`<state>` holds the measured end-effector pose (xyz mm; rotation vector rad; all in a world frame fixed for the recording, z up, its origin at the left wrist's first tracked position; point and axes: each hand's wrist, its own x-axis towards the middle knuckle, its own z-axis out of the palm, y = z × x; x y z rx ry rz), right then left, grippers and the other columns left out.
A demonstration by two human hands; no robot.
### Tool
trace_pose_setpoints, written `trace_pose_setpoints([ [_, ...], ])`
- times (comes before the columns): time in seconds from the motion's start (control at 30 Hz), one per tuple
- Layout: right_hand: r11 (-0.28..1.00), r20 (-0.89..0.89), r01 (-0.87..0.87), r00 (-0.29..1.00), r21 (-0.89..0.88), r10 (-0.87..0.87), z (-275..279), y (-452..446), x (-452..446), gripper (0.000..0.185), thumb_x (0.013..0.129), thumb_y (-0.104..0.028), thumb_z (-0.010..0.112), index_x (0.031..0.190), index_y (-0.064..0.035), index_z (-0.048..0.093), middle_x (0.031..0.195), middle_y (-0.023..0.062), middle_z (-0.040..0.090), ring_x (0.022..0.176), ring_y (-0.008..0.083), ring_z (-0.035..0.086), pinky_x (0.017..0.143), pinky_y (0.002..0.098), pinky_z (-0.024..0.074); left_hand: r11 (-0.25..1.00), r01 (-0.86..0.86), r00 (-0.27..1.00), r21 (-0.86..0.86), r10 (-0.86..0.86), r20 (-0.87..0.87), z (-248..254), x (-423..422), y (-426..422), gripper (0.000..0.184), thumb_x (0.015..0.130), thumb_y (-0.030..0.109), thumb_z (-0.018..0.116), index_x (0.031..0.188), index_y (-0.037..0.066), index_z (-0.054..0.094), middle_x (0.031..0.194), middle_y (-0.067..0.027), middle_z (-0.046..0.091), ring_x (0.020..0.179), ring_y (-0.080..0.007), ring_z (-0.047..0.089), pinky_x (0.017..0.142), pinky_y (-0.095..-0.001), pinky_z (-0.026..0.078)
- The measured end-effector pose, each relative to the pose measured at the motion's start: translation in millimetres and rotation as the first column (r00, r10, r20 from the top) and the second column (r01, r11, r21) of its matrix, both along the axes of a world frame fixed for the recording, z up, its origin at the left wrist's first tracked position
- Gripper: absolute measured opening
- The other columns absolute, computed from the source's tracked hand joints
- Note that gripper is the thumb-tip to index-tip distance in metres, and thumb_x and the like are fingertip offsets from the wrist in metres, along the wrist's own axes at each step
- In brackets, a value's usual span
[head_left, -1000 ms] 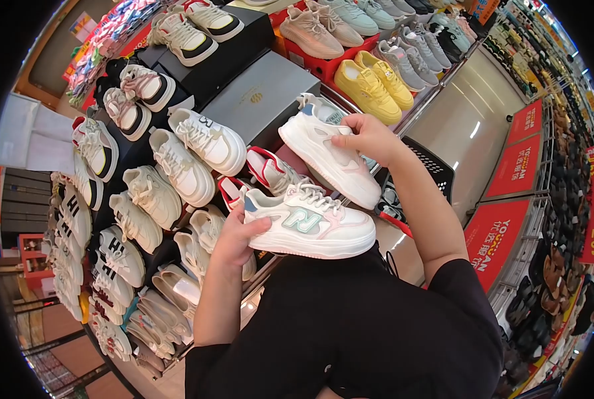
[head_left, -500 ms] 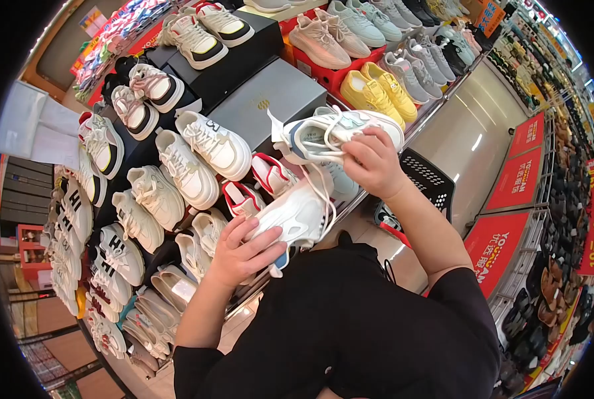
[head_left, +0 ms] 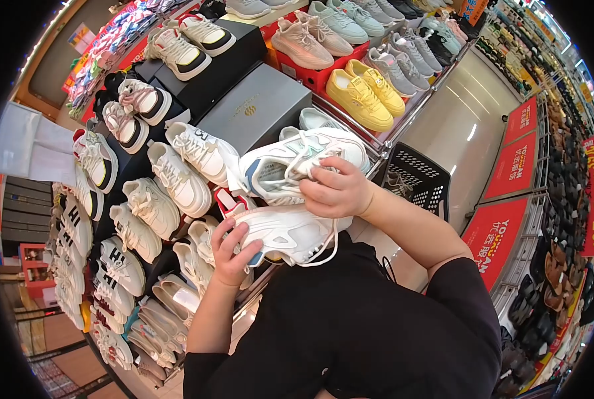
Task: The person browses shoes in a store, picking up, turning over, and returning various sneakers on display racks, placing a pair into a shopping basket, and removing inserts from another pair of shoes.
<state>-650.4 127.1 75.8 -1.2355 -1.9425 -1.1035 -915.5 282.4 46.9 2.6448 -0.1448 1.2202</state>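
Two white sneakers are held close together over the front edge of the shoe display. My left hand (head_left: 234, 251) grips the heel end of the lower sneaker (head_left: 290, 229), which is tilted on its side with its laces dangling. Across the laces of the upper sneaker (head_left: 257, 174), the fingers of my right hand (head_left: 337, 189) are closed. That shoe's opening, with a blue lining at the heel, faces up. Behind it part of another pale shoe shows, and red-trimmed shoes (head_left: 227, 203) are partly hidden behind the held pair.
A grey shoebox (head_left: 253, 106) lies behind the held sneakers, with yellow shoes (head_left: 363, 96) to its right. Rows of white shoes (head_left: 144, 209) fill the left side. A black perforated basket (head_left: 420, 176) stands at the right, beside the aisle. Red signs (head_left: 499, 233) line the far rack.
Since the earliest frame both sneakers have been turned over in my hands. In the last half second the upper one has moved left and down, closer to the lower one.
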Motion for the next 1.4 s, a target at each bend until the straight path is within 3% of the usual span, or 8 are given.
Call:
trace_pose_setpoints([
  [0.17, 0.992, -0.249, 0.11, 0.961, -0.067, -0.123, -1.3, 5.7, 22.2, 0.016, 0.068, -0.013, 0.071, 0.076, -0.013, 0.057, 0.099, 0.0037, 0.062, 0.09, 0.0226, 0.059, 0.078, 0.0374, 0.0482, 0.99, -0.044, 0.999, -0.137, 0.042, -0.018, 6.3, 11.5, 6.1, 0.04, 0.063, 0.006, 0.079, 0.1, 0.013, 0.068, 0.122, -0.0139, 0.06, 0.11, -0.039, 0.056, 0.093, -0.045, 0.047],
  [0.4, 0.955, -0.767, 0.185, 0.569, -0.232, -0.297, 3.0, 14.1, 61.2, 0.013, 0.079, -0.006, 0.073, 0.088, 0.0001, 0.064, 0.096, 0.01, 0.064, 0.084, 0.0259, 0.06, 0.076, 0.0319, 0.0473, 0.905, -0.16, 0.969, -0.394, 0.067, -0.239, 42.1, 60.6, 36.1, 0.047, 0.064, 0.001, 0.08, 0.107, 0.007, 0.063, 0.124, -0.0124, 0.061, 0.112, -0.034, 0.056, 0.096, -0.041, 0.045],
  [0.47, 0.97, -0.96, 0.048, 0.138, -0.24, -0.244, -6.3, 19.9, 70.7, 0.02, 0.075, -0.006, 0.075, 0.092, 0.0009, 0.065, 0.095, 0.0132, 0.064, 0.088, 0.0258, 0.061, 0.079, 0.0332, 0.0481, 0.873, -0.192, 0.922, -0.449, 0.004, -0.387, 51.0, 78.9, 43.1, 0.05, 0.063, 0.002, 0.081, 0.109, 0.009, 0.062, 0.124, -0.0099, 0.06, 0.113, -0.034, 0.055, 0.098, -0.041, 0.044],
  [0.8, 0.964, -0.897, -0.059, 0.383, -0.261, -0.219, 4.9, 24.5, 83.2, 0.022, 0.074, -0.003, 0.073, 0.095, -0.0009, 0.068, 0.101, 0.0101, 0.066, 0.092, 0.0273, 0.062, 0.081, 0.034, 0.0494, 0.616, -0.438, 0.742, -0.655, -0.164, -0.65, 12.3, 148.7, 70.7, 0.047, 0.079, 0.028, 0.074, 0.114, 0.0, 0.059, 0.107, -0.0232, 0.065, 0.101, -0.0398, 0.062, 0.091, -0.0425, 0.048],
  [0.93, 0.952, -0.885, -0.032, 0.38, -0.304, -0.27, -7.7, 28.2, 85.9, 0.024, 0.076, -0.003, 0.073, 0.099, -0.0012, 0.068, 0.1, 0.0106, 0.067, 0.091, 0.0256, 0.063, 0.082, 0.0333, 0.0495, 0.629, -0.598, 0.702, -0.497, 0.111, -0.703, 10.7, 158.4, 58.9, 0.057, 0.086, 0.03, 0.067, 0.126, -0.006, 0.05, 0.114, -0.0284, 0.063, 0.109, -0.0409, 0.06, 0.095, -0.0434, 0.047],
  [1.07, 0.924, -0.939, -0.174, 0.01, -0.34, -0.344, -24.0, 30.2, 83.1, 0.026, 0.079, -0.005, 0.073, 0.104, -0.0009, 0.067, 0.097, 0.0105, 0.067, 0.088, 0.0202, 0.064, 0.081, 0.032, 0.0495, 0.698, -0.554, 0.749, -0.454, 0.181, -0.637, -4.5, 153.7, 57.4, 0.064, 0.087, 0.029, 0.066, 0.134, -0.009, 0.044, 0.122, -0.0313, 0.059, 0.115, -0.0422, 0.058, 0.097, -0.0445, 0.045],
  [1.27, 0.953, -0.953, -0.069, 0.094, -0.296, -0.289, -19.7, 34.3, 81.3, 0.023, 0.077, -0.006, 0.075, 0.098, -0.0014, 0.068, 0.1, 0.0101, 0.068, 0.091, 0.0233, 0.064, 0.081, 0.033, 0.0497, 0.687, -0.464, 0.816, -0.559, 0.086, -0.572, 1.7, 141.5, 47.2, 0.072, 0.08, 0.011, 0.073, 0.142, -0.003, 0.038, 0.127, -0.0285, 0.056, 0.118, -0.0432, 0.053, 0.101, -0.0453, 0.042],
  [1.4, 0.932, -0.815, 0.152, 0.454, -0.328, -0.361, -13.7, 45.8, 72.4, 0.024, 0.076, -0.012, 0.075, 0.096, -0.0019, 0.068, 0.102, 0.0141, 0.068, 0.095, 0.0336, 0.063, 0.082, 0.0391, 0.05, 0.778, -0.355, 0.87, -0.519, 0.072, -0.488, 3.2, 130.5, 38.3, 0.077, 0.076, 0.003, 0.074, 0.143, 0.0, 0.037, 0.128, -0.0246, 0.055, 0.116, -0.0416, 0.052, 0.1, -0.046, 0.042],
])
